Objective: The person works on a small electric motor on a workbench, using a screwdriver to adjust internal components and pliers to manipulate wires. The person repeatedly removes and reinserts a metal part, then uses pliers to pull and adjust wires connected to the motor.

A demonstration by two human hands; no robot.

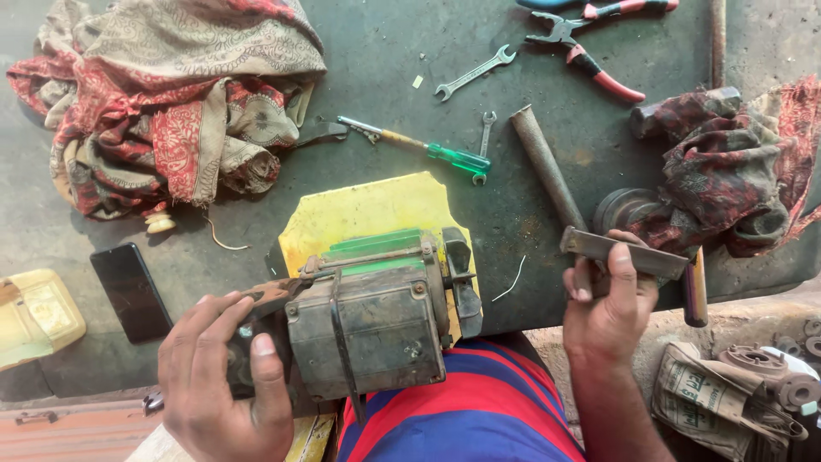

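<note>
— While my left hand point(224, 376) is wrapped shut around the near-left end of the grimy grey metal motor housing point(369, 329), what do you make of the other one?

— My right hand point(609, 299) is closed too, pinching one end of a flat, rusty grey metal bar point(629, 253), thumb on top.

— Which way does the motor lie?

— Its long axis runs left to right across my lap, above my red-and-blue striped garment point(479, 411); the far end with the green and yellow plastic casing point(376, 218) rests on the dark worktable point(376, 51). The bar lies well to its right, its long axis nearly parallel, tilting slightly down to the right.

— So which hand is nearer the motor?

— The left, touching it. The right is apart. Beyond lie a green-handled screwdriver point(428, 150), a small open-ended steel spanner point(475, 74) and red-handled pliers point(586, 56).
</note>
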